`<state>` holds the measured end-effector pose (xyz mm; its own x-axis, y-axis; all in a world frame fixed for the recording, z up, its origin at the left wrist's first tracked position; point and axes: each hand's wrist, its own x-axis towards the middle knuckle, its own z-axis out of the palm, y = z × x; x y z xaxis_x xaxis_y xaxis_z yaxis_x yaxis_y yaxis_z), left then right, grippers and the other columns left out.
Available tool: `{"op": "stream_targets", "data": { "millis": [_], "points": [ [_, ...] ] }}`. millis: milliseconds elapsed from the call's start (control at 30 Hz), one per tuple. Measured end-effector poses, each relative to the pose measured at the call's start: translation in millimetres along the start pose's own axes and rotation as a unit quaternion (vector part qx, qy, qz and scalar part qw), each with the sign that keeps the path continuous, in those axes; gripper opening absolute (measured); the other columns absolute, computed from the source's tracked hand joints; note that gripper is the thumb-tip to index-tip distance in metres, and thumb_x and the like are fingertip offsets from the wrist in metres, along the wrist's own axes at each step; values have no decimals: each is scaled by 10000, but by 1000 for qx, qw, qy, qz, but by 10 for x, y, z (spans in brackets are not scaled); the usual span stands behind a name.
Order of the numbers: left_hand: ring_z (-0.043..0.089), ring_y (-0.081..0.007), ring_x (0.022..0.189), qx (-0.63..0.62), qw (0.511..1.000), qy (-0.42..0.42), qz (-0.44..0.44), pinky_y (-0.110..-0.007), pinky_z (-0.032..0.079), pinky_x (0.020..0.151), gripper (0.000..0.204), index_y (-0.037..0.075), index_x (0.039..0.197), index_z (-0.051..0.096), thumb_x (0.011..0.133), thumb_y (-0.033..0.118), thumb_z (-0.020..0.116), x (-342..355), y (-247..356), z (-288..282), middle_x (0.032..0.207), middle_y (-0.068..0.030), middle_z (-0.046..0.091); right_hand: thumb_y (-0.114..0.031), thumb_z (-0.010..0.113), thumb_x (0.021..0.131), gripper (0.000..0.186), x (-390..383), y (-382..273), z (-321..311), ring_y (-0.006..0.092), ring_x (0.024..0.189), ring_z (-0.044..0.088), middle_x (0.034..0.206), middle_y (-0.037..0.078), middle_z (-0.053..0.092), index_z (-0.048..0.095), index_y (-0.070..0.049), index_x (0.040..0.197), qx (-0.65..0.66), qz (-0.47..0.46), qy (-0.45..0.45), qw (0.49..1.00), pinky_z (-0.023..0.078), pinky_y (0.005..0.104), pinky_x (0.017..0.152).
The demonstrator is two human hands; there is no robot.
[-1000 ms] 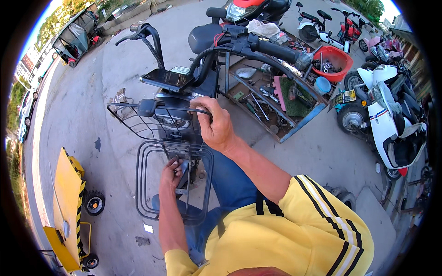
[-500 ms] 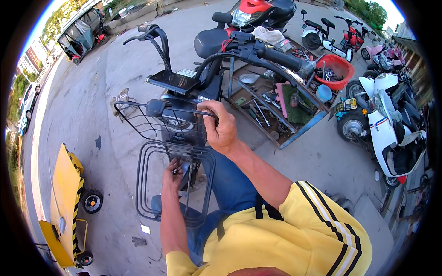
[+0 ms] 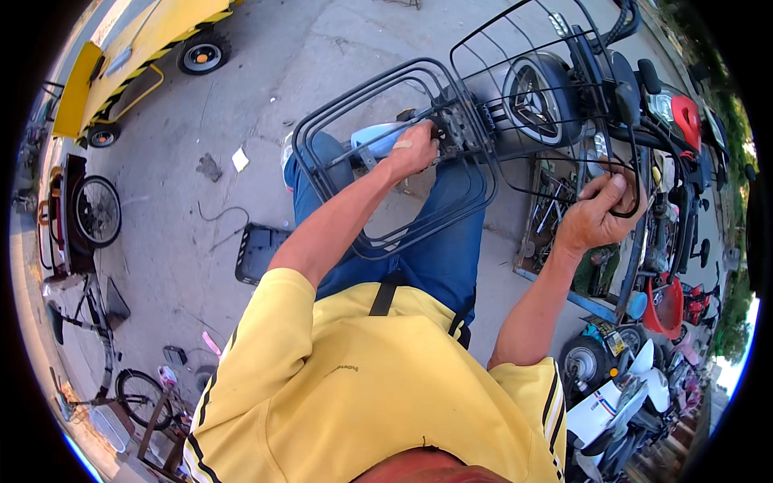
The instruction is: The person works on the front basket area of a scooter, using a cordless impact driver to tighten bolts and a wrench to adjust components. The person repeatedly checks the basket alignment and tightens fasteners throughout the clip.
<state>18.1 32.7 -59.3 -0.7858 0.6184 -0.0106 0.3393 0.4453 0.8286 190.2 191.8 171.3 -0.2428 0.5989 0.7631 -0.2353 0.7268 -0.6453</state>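
An e-bike front wheel (image 3: 535, 101) sits under a black wire basket (image 3: 491, 24), and a lower rack of several black looped tubes (image 3: 338, 105) lies over my knees. My left hand (image 3: 411, 151) is closed at the metal bracket (image 3: 457, 121) inside that rack; what its fingertips hold is hidden. A pale blue part (image 3: 372, 141) shows beside it. My right hand (image 3: 602, 208) grips the basket's curved black wire rim (image 3: 515, 187) at the right, thumb over the wire.
A tool cart (image 3: 541, 225) with a red basin (image 3: 668, 310) stands right. Parked scooters (image 3: 612, 406) crowd the lower right. A yellow trolley (image 3: 121, 60) is upper left, bicycles (image 3: 97, 213) are left, and a black plastic part (image 3: 259, 253) lies on the concrete.
The view has swung round and downward, so the e-bike now appears at upper right and more torso shows. My left hand now shows its back; my right hand still grips the basket.
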Motion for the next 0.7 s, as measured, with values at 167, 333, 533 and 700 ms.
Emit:
{"op": "stream_targets", "data": {
  "millis": [167, 333, 533, 700],
  "points": [
    [690, -411, 935, -182, 955, -78, -219, -481, 520, 800, 302, -68, 1081, 686, 849, 85, 569, 127, -134, -5, 969, -265, 702, -61, 511, 1023, 207, 76, 32, 14, 97, 495, 466, 894, 165, 671, 478, 48, 1196, -5, -1, -25, 1000, 351, 210, 438],
    [693, -412, 924, 144, 989, 10, 20, -463, 553, 826, 163, -14, 941, 668, 828, 73, 589, -23, -1, 12, 946, -242, 707, -49, 513, 999, 213, 69, -125, 122, 128, 498, 497, 908, 211, 654, 452, 77, 1160, -11, 8, -33, 999, 381, 205, 445],
    [702, -389, 937, 84, 995, -58, -17, -459, 553, 836, 180, -19, 937, 691, 825, 107, 628, -172, 221, -286, 984, -225, 714, -121, 541, 980, 302, 91, -154, -26, 139, 491, 483, 808, 174, 651, 512, 99, 1184, -77, -29, -53, 995, 352, 232, 431],
    [653, -430, 1069, -161, 978, -24, -132, -480, 509, 939, 285, -6, 1072, 718, 882, 166, 593, -114, 249, -304, 1086, -277, 689, -108, 559, 961, 321, 25, -190, 87, 148, 507, 481, 881, 168, 637, 529, 42, 1244, -55, 17, -21, 998, 344, 238, 440]
  ]
}}
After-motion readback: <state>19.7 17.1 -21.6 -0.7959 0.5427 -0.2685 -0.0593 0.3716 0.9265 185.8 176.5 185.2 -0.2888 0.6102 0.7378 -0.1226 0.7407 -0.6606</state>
